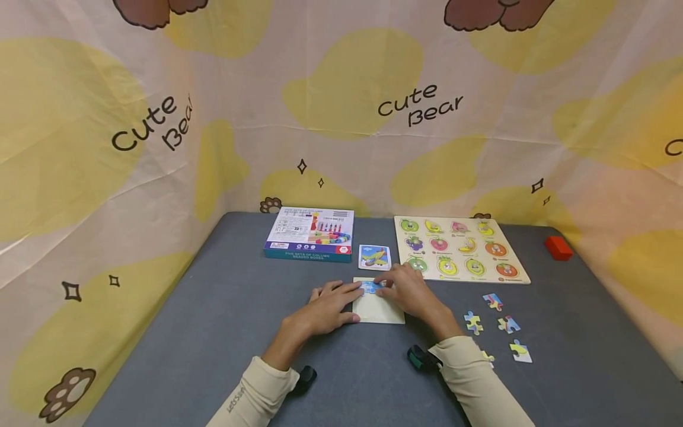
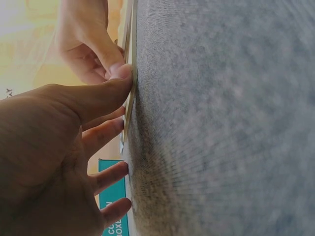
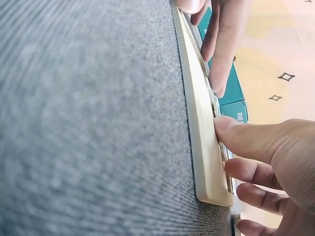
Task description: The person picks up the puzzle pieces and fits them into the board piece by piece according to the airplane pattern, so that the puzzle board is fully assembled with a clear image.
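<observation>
A pale wooden puzzle tray (image 1: 377,309) lies flat on the grey table, with blue puzzle pieces (image 1: 369,287) along its far side. My left hand (image 1: 326,309) rests at the tray's left side, fingers extended toward the blue pieces. Its thumb touches the near left part of the tray, and in the left wrist view the thumb (image 2: 120,73) lies against the rim. My right hand (image 1: 409,289) is over the far right corner, thumb and index finger pinching a puzzle piece at the tray surface. That piece is mostly hidden by the fingers. In the right wrist view the thumb (image 3: 229,125) presses down at the tray.
Several loose puzzle pieces (image 1: 508,324) lie on the right. Behind the tray are a picture card (image 1: 374,257) with a plane, a boxed bead set (image 1: 309,234) and a fruit board (image 1: 461,246). A red block (image 1: 558,248) sits at the far right, before a patterned cloth backdrop (image 1: 341,89).
</observation>
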Action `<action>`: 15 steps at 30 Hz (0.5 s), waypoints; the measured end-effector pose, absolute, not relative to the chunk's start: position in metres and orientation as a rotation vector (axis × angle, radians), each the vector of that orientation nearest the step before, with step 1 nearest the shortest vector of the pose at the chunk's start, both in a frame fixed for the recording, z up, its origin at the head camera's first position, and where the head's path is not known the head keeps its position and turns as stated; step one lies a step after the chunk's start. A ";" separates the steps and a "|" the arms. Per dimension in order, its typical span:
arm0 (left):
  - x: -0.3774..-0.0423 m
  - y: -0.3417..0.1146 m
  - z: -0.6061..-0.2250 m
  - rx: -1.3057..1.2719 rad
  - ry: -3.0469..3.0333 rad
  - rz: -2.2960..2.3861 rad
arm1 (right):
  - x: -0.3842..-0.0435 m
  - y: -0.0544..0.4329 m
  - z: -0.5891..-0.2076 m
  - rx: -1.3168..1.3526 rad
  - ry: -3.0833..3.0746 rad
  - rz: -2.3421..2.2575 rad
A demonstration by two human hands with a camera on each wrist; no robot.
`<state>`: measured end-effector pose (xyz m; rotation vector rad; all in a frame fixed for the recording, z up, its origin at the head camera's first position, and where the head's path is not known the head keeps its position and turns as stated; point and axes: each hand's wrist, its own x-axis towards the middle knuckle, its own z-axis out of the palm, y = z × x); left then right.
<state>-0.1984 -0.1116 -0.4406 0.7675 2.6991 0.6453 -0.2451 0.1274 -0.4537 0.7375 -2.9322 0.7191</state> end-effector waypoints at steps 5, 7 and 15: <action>-0.199 -0.112 -0.441 0.752 2.697 0.630 | -0.244 0.126 -0.452 0.723 -2.937 0.703; -0.200 -0.112 -0.441 0.751 2.698 0.632 | -0.245 0.127 -0.452 0.715 -2.938 0.695; -0.200 -0.112 -0.442 0.753 2.688 0.653 | -0.246 0.125 -0.450 0.690 -2.986 0.717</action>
